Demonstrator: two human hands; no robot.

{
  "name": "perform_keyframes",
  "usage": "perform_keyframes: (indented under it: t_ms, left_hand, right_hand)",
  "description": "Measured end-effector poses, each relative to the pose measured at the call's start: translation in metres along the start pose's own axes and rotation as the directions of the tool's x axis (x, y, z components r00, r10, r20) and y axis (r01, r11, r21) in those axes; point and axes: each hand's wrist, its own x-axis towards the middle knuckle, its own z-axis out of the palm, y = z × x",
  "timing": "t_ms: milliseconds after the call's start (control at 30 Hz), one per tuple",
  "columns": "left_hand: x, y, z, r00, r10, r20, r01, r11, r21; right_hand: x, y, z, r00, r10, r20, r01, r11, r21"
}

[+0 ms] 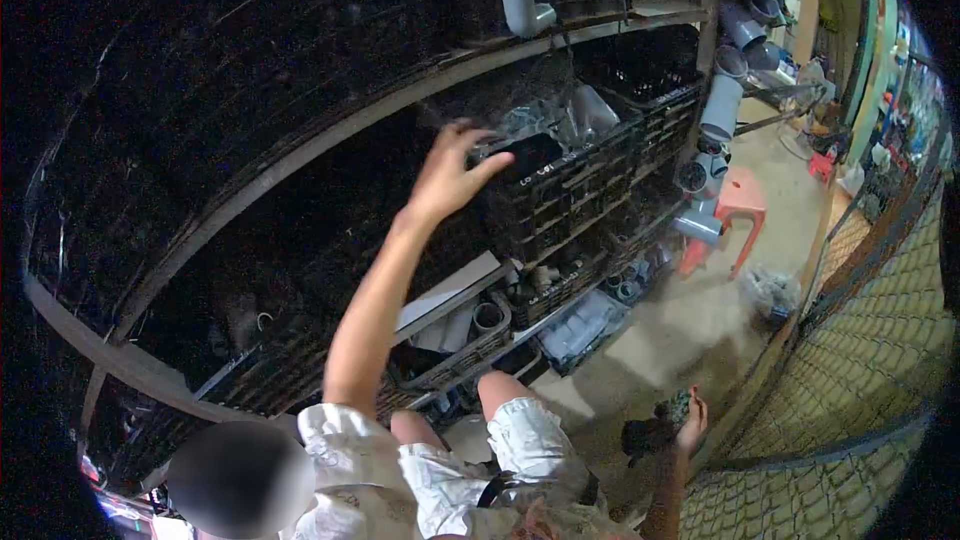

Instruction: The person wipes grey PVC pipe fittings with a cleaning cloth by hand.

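My left hand point(453, 175) is raised in front of the shelving, with its thumb and fingers apart and nothing visible in it. It is near the front corner of a dark plastic crate point(575, 205), which holds clear plastic bags point(590, 118). Low on the right, my right hand point(692, 425) has its fingers around a dark bundle with a grey-green part point(655, 427). The kind of bundle cannot be made out.
A grey pipe elbow point(525, 12) hangs at the upper shelf edge. Lower crates hold pipe fittings point(490, 317). Grey pipes point(722, 108) are stacked at the shelf end, beside a pink stool point(741, 197). Wire mesh point(850, 380) borders the right side. A plastic bag point(770, 290) lies on the floor.
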Motion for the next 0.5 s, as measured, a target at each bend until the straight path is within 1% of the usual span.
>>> perform_keyframes:
  t_ms: [67, 100, 133, 200, 233, 267, 300, 333, 367, 400, 433, 500]
  left_hand:
    - [-0.027, 0.003, -0.049, 1.000, 0.000, -0.026, 0.003, 0.992, 0.126]
    - [-0.043, 0.003, -0.075, 0.998, -0.067, -0.014, 0.068, 0.987, 0.145]
    - [-0.059, -0.001, -0.101, 0.991, -0.135, -0.006, 0.134, 0.977, 0.165]
    - [-0.084, -0.026, -0.157, 0.919, -0.389, 0.060, 0.382, 0.918, 0.107]
    - [-0.099, -0.038, -0.181, 0.879, -0.477, -0.025, 0.473, 0.861, 0.188]
    - [-0.118, -0.053, -0.209, 0.822, -0.556, -0.119, 0.567, 0.783, 0.256]
    - [-0.146, -0.118, -0.237, 0.899, -0.429, -0.090, 0.382, 0.667, 0.640]
    - [-0.174, -0.172, -0.255, 0.945, -0.328, 0.003, 0.139, 0.406, 0.903]
    - [-0.188, -0.165, -0.265, 0.852, -0.523, 0.004, 0.267, 0.441, 0.857]
    - [-0.200, -0.150, -0.272, 0.721, -0.693, 0.014, 0.406, 0.439, 0.801]
    - [-0.216, -0.143, -0.283, 0.558, -0.829, 0.039, 0.548, 0.403, 0.733]
    - [-0.282, -0.218, -0.291, 0.293, -0.953, 0.080, 0.757, 0.282, 0.590]
  right_hand:
    - [-0.002, -0.021, -0.001, 0.981, 0.185, -0.061, -0.190, 0.979, -0.078]
    - [-0.015, -0.056, 0.015, 0.953, 0.301, -0.030, -0.297, 0.950, 0.094]
    - [-0.015, -0.054, 0.017, 0.964, 0.264, -0.036, -0.261, 0.963, 0.074]
    - [-0.015, -0.046, 0.021, 0.981, 0.189, -0.043, -0.188, 0.982, 0.034]
    - [-0.026, -0.064, 0.035, 0.989, 0.145, 0.007, -0.145, 0.987, 0.072]
    - [-0.029, -0.069, 0.042, 0.985, 0.171, 0.024, -0.172, 0.984, 0.052]
    - [-0.031, -0.071, 0.050, 0.979, 0.197, 0.043, -0.198, 0.980, 0.029]
    - [-0.035, -0.075, 0.058, 0.973, 0.223, 0.064, -0.224, 0.975, 0.003]
    - [-0.045, -0.085, 0.069, 0.971, 0.232, 0.061, -0.233, 0.972, 0.013]
    - [-0.058, -0.098, 0.082, 0.968, 0.240, 0.068, -0.242, 0.970, 0.024]
    - [-0.066, -0.104, 0.097, 0.966, 0.247, 0.080, -0.250, 0.968, 0.033]
    - [-0.054, -0.061, 0.101, 0.970, 0.104, 0.221, -0.125, 0.989, 0.084]
